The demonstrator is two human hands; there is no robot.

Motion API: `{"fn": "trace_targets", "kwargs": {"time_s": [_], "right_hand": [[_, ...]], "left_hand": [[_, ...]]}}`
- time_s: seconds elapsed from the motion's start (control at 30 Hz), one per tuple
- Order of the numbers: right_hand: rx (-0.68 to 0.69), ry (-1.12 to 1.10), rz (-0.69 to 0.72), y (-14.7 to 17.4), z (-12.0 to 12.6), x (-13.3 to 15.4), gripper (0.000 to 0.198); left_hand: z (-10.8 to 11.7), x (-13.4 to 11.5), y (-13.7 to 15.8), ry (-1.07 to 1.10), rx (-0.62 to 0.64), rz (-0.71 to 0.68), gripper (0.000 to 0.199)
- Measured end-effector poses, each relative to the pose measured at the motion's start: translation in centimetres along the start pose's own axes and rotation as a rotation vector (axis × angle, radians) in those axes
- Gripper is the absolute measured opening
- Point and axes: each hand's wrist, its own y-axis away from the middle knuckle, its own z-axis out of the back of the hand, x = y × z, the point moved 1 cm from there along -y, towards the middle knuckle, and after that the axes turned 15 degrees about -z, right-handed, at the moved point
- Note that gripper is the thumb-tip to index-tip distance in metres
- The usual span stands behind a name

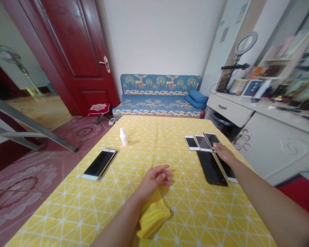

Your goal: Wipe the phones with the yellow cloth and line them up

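My right hand [224, 153] reaches across to a group of phones on the right of the table, its fingertips closed at the lower end of a dark-screened smartphone [210, 138]. Beside that lie a smaller white phone [191, 143] and another white-edged phone [203, 142]. A large black phone or small tablet [211, 168] is nearer to me, with a white-framed phone [228, 169] partly under my right forearm. My left hand [157, 179] rests mid-table, palm sideways and fingers loosely bent, with nothing in it. Just below its wrist is a crumpled yellow cloth [154, 214].
On the left of the yellow patterned tablecloth [144, 151] lie a white-framed phone [100, 164] and a small white spray bottle [124, 137]. Beyond the table stands a blue sofa [159, 99]. A white cabinet [280, 137] borders the right side.
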Motion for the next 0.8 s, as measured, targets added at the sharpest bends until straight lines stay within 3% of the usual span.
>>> {"fn": "trace_targets", "kwargs": {"time_s": [0.17, 0.2, 0.3, 0.37, 0.6, 0.8], "right_hand": [[0.05, 0.011, 0.081, 1.8, 1.0, 3.2, 0.05], [0.044, 0.014, 0.16, 2.6, 1.1, 4.2, 0.05], [0.103, 0.061, 0.607, 5.3, 0.8, 7.1, 0.049], [0.184, 0.099, 0.722, 6.6, 0.2, 8.2, 0.048], [0.244, 0.129, 0.52, 6.6, -2.0, 9.5, 0.05], [0.249, 0.134, 0.397, 7.2, -1.4, 10.4, 0.05]], "left_hand": [[0.0, 0.0, 0.0, 0.006, 0.002, 0.001, 0.046], [0.0, 0.0, 0.0, 0.005, 0.002, 0.0, 0.046], [0.0, 0.0, -0.1, 0.0, -0.002, 0.0, 0.045], [0.0, 0.0, 0.0, 0.002, -0.004, -0.004, 0.045], [0.1, 0.1, -0.1, 0.018, -0.002, -0.003, 0.046], [0.4, 0.3, -0.1, -0.01, -0.009, -0.002, 0.047]]}}
